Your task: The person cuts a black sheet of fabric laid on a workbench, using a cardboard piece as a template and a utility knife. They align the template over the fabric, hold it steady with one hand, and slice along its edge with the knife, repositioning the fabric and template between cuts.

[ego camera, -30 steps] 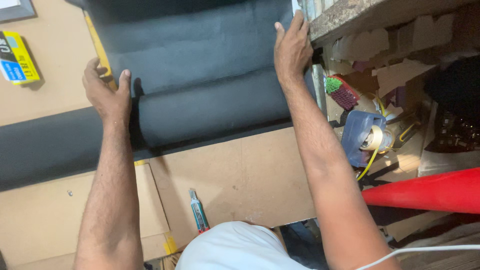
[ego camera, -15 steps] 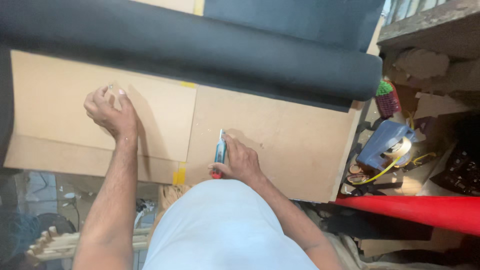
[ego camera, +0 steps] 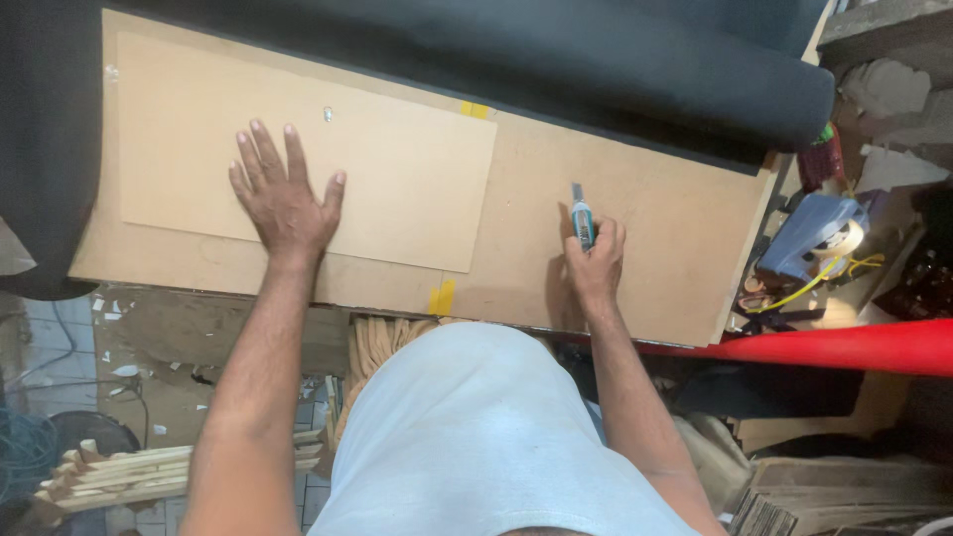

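My left hand (ego camera: 285, 200) lies flat with fingers spread on a pale rectangular board (ego camera: 397, 169) that rests on a larger brown fibreboard panel (ego camera: 655, 228). My right hand (ego camera: 594, 260) is closed around a blue-green utility knife (ego camera: 582, 220), blade end pointing away from me, resting on the brown panel to the right of the pale board. A long roll of dark fabric (ego camera: 596, 69) lies across the far edge of the panel.
A red tube (ego camera: 844, 345) runs along the right below the panel. Clutter with a blue object (ego camera: 814, 233) and yellow cord sits at the right edge. Wooden slats (ego camera: 119, 471) lie on the floor at lower left. Stacked cardboard (ego camera: 844, 496) sits lower right.
Both hands left the dark fabric roll. My right hand took hold of the utility knife and lifted it onto the panel; my left hand went from a loose fist to flat on the pale board.
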A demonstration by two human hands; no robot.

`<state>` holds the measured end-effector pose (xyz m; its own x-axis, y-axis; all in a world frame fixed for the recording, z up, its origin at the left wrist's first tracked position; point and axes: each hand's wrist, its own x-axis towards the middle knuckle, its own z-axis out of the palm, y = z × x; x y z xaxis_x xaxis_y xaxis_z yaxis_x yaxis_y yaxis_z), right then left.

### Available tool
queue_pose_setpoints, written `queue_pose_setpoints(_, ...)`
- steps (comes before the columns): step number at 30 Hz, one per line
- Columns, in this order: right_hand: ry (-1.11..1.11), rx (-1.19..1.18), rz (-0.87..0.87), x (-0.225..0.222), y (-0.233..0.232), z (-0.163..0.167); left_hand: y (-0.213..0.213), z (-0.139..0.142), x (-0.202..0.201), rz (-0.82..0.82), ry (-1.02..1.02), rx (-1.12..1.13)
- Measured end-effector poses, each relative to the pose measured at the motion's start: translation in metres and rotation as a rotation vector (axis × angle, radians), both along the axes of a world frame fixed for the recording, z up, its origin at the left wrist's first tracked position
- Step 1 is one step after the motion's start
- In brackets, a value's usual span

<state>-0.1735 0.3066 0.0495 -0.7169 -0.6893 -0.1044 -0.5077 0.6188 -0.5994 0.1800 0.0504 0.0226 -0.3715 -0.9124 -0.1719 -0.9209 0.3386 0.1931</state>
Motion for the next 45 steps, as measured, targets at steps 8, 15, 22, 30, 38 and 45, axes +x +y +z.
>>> queue_pose_setpoints(8,-0.259,-0.262,-0.553,-0.016,-0.01,-0.02,0.095,0.015,-0.008,-0.002,0.124,-0.05)
queue_pose_setpoints(15,-0.556,-0.472,-0.979,-0.07,-0.039,-0.003,0.029,0.006,0.033,0.461,0.672,0.193)
queue_pose_setpoints(22,-0.707,-0.52,-1.233,-0.128,-0.1,0.029,-0.16,0.035,0.041,1.0,1.903,0.795)
queue_pose_setpoints(30,-0.509,-0.468,-1.31,-0.17,-0.154,0.034,-0.241,0.05,-0.015,1.129,1.937,0.773)
queue_pose_setpoints(38,-0.628,-0.772,-1.328,-0.191,-0.168,0.015,-0.278,0.028,-0.004,1.274,2.023,0.725)
queue_pose_setpoints(45,-0.652,-0.813,-1.345,-0.2,-0.155,0.011,-0.292,0.038,0.015,1.407,2.062,0.583)
